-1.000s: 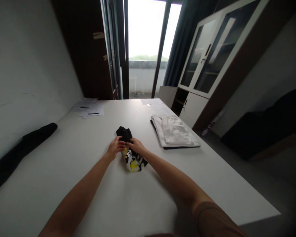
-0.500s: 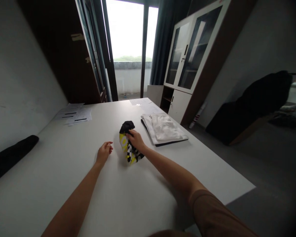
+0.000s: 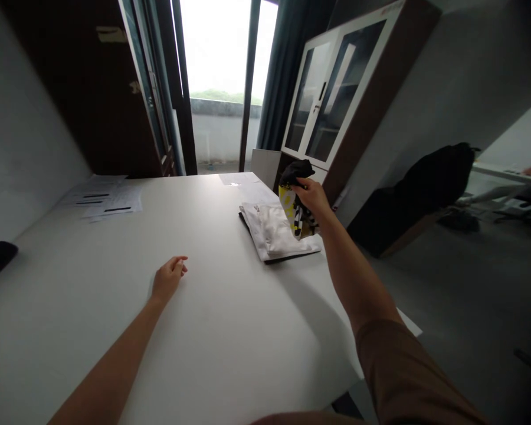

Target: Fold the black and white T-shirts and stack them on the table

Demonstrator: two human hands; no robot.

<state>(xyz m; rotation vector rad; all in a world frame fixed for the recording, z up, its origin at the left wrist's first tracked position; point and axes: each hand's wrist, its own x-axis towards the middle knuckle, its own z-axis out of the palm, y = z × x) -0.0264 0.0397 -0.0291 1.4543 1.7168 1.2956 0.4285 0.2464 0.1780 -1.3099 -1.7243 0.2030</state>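
The patterned cloth bundle (image 3: pixel 287 202), black at the top with a yellow, white and black print below, is up in the air at the right of the white table (image 3: pixel 216 330), over the far right part of the folded white fabric (image 3: pixel 272 233) in this view; whether its lower edge brushes that fabric I cannot tell. Judging by its creases and droop, it should be light, limp and hard to damage, not slippery, though loose layers could slide open if pinched thinly. Its left, yellow side hangs free and would make a poor grip by itself; the gathered black part, toward the upper right, looks the better place, with several layers caught together. From left to right, the left hand (image 3: pixel 167 278) is relaxed and grasps nothing, its fingers half curled just over or on the tabletop, well apart from the cloth; half a second ago it was nearer the bundle. The folded white fabric lies on its dark layer as before. The right hand (image 3: pixel 310 196) has the bundle grasped between thumb and fingers, and has carried it from the middle of the table, left of the fabric, up and rightward.
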